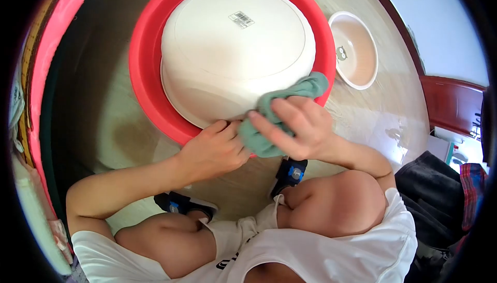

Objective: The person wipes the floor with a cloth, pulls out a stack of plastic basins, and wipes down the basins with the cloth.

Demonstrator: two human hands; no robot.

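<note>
Your left hand (pixel 216 148) grips the round white plastic basin (pixel 228 55) ahead; your right hand (pixel 306 127) clutches crumpled green cloth (pixel 265 106) at its near-right rim.

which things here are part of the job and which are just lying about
In use:
green cloth, in the right hand
upturned white basin, left hand at rim
red basin, around it

Seemingly lying about:
owl-print basin on floor
dark garment, far right
plaid cloth beside it
</note>
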